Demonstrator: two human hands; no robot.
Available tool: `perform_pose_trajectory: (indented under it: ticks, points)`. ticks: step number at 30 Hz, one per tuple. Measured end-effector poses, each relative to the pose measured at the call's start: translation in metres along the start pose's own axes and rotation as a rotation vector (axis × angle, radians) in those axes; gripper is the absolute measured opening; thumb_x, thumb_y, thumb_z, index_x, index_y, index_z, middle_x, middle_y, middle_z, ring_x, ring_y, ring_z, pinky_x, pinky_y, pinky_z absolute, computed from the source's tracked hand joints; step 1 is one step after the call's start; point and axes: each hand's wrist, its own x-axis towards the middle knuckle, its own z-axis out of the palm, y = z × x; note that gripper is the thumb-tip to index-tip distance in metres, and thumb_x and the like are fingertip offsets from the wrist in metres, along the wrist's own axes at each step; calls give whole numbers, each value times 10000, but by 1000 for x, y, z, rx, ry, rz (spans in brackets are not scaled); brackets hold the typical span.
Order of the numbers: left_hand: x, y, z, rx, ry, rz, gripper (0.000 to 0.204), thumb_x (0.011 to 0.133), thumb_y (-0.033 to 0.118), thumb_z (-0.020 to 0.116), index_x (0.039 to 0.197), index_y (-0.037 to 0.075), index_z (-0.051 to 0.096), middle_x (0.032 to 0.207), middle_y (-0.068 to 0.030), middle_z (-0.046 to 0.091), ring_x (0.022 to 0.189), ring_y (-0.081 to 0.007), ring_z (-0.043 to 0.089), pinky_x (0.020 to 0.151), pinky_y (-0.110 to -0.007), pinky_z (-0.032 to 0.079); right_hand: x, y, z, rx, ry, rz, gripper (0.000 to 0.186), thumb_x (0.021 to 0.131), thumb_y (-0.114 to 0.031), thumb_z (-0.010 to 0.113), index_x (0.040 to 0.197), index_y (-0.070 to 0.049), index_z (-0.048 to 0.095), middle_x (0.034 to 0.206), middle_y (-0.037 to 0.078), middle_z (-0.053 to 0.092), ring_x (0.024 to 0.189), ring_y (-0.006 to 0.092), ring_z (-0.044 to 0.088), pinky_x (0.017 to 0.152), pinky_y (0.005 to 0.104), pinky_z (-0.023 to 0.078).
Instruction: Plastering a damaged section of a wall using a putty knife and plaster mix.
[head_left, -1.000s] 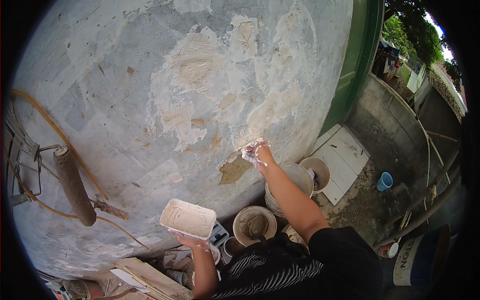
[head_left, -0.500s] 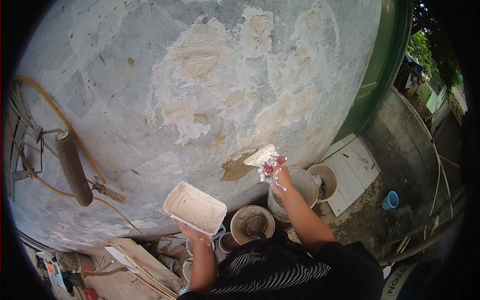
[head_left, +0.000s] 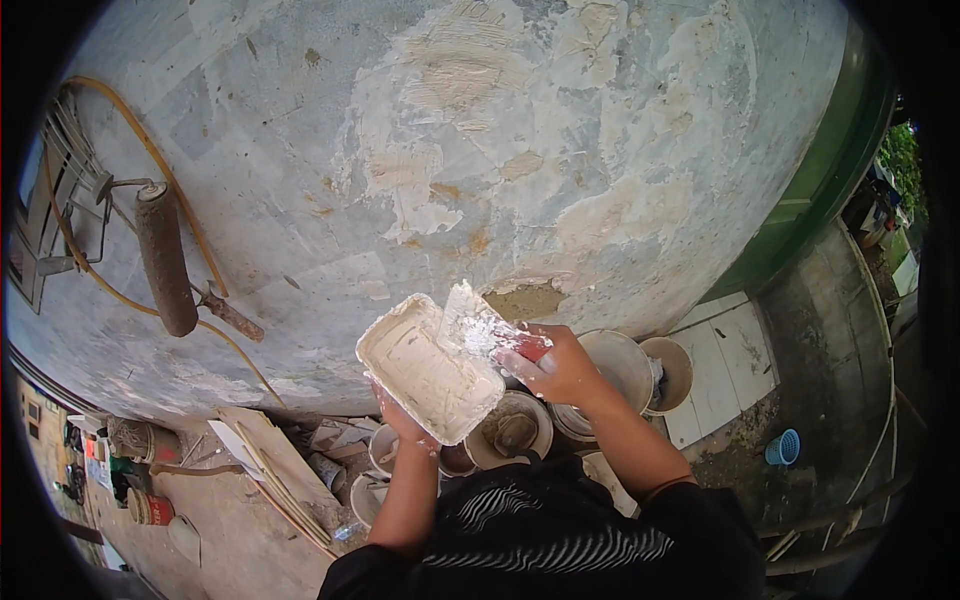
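My left hand [head_left: 403,418] is closed under and around a rectangular tub [head_left: 425,390] spread inside with off-white filler paste. In my right hand [head_left: 565,368] is a putty knife [head_left: 478,325], gripped by its red handle and coated in white paste. The knife's blade lies over the right rim of the tub; whether it touches the paste I cannot tell. Just beyond the knife, the grey wall [head_left: 300,180] has a bare brownish hollow [head_left: 525,299] low down. Rough cream patches of filler cover the wall higher up.
A paint roller [head_left: 165,260] hangs at the left beside a yellow hose [head_left: 150,130]. Buckets [head_left: 668,375] stand along the wall's foot, right of my hands. Boards [head_left: 275,450] lean at lower left. A blue plastic basket [head_left: 783,447] stands on the right, beyond white tiles [head_left: 725,350].
My right hand has brought the putty knife leftward from the wall's hollow to the tub. The tub is now tilted and closer to the knife. The whole view has shifted.
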Motion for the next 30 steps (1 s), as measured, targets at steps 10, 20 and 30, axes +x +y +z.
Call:
perform_pose_trajectory:
  ticks: [10,20,30]
  points:
    - [-15,3,17,137,-25,-11,557,959,464,225,1364,92,317,1330,-121,433,1160,-300,484,962,-434,421,31,0,11,-322,9,-190,275,781,-213,641,945,8,639,861,175,648,706,310,631,626,349,500]
    - [-6,10,12,90,-129,97,537,957,438,264,1363,91,317,1322,-119,437,1158,-307,483,958,-453,420,15,11,14,-168,-135,60,252,830,-267,586,846,-18,618,722,186,603,664,374,570,619,403,459]
    - [2,3,10,232,-170,-41,603,951,500,217,1395,96,264,1388,-116,363,1239,-319,395,1019,-466,342,32,-11,-5,-401,6,-200,285,819,-247,586,956,0,622,772,187,626,702,353,602,632,390,490]
